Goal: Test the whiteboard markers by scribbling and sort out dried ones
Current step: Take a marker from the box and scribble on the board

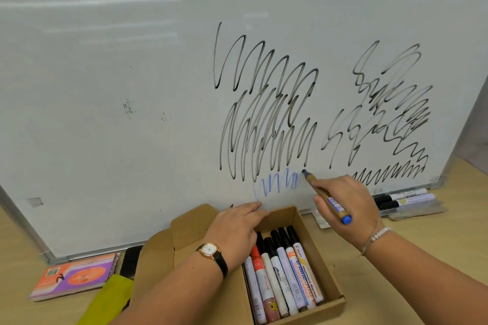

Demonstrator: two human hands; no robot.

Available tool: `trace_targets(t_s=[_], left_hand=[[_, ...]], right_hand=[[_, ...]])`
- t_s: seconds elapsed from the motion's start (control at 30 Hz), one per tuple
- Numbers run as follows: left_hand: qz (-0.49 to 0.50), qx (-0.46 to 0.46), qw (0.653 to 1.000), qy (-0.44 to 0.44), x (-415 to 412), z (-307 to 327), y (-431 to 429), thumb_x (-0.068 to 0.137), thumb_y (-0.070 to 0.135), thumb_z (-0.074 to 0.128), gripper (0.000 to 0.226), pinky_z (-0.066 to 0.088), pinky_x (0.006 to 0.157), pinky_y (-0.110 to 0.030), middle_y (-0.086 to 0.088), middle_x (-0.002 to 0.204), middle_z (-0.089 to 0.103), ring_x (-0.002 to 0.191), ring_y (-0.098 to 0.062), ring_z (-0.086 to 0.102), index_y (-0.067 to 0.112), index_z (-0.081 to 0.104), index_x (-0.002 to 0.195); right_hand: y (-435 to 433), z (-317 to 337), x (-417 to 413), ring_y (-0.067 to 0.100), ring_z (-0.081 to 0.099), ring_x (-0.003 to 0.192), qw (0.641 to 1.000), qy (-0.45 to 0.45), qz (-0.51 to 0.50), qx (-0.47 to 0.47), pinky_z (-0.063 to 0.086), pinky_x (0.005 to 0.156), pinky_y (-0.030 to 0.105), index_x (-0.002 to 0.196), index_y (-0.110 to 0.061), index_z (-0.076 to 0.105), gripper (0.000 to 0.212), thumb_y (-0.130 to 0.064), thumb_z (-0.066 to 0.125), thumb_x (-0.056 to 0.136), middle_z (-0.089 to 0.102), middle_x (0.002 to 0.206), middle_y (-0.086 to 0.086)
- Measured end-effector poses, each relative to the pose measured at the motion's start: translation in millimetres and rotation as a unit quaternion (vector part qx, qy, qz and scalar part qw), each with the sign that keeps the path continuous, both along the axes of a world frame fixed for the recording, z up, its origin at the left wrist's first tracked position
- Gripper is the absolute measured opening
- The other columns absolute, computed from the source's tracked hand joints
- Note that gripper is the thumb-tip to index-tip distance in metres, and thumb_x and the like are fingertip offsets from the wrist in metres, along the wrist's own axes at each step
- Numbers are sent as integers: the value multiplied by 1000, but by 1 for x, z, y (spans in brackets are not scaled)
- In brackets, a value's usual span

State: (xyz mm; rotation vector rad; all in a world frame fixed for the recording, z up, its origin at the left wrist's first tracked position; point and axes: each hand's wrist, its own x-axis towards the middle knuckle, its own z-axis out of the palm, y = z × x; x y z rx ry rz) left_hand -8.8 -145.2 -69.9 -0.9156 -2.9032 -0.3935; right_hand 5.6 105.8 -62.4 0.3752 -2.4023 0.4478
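The fingers [335,185] of the right hand [348,200] are closed round a blue marker [313,182], its tip held at the whiteboard [132,60] beside a pale blue scribble [280,183]. The left hand [235,229] is laid flat at the box [330,303]. Black scribbles [269,113] are made and a few sorted markers [404,199] lie on the desk [396,258]. The boxed markers [285,272] seemingly remain untested.

The word "PILOT" stood in dark print just below the black cap of the rightmost marker [308,274] in the cardboard box [330,305] on the tabletop [412,243]. The slanted orange lettering down its barrel looked like "Wytebord Marker", though not sharply. A white marker [277,272] further left in the same box bore a dark brand name that read roughly "AVANT". The label on the brown marker [327,199] in the grip of the right hand [348,203], and the print on the orange-and-purple pack [74,278] towards the tabletop's left edge, were too blurred to read.
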Motion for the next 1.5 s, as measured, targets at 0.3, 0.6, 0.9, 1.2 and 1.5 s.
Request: trace_targets(t_s=[0.3,0.6,0.9,1.2,1.5], left_hand=[[-6,-19,1000,-1,1,-1,0,93,15,39,57,11,113,-24,15,155,21,142,-5,17,40,32,144],[-3,-33,999,-9,2,0,1,94,15,39,56,11,117,-27,14,156,18,144,-7,14,40,31,144],[-1,-31,999,-10,3,2,2,94,16,39,55,11,116,-27,14,156,20,143,-7,15,40,33,144],[1,-33,999,-9,5,3,1,96,17,38,54,7,114,-25,16,156,18,143,-6,13,41,31,144],[-1,-38,999,-10,5,4,2,96,17,38,54,6,114,-24,15,156,18,143,-6,12,41,31,144]], right_hand=[[10,-5,5,15,57,68,997,-14,-67,33,39,71,32,93,-21,69,35,-43,44,82,63,71,-8],[11,-2,5,17,59,72,995,-11,-95,33,41,75,39,93,-21,70,36,-43,44,82,63,71,-8],[9,4,4,18,58,72,995,-12,-102,20,36,76,36,92,-22,70,36,-44,43,83,62,71,-9],[1,10,3,18,58,72,996,-2,-83,13,33,78,34,93,-19,69,36,-43,43,83,63,74,-7],[-8,7,3,16,57,75,998,-6,-41,42,35,76,35,92,-23,70,34,-43,44,82,64,74,-12]])
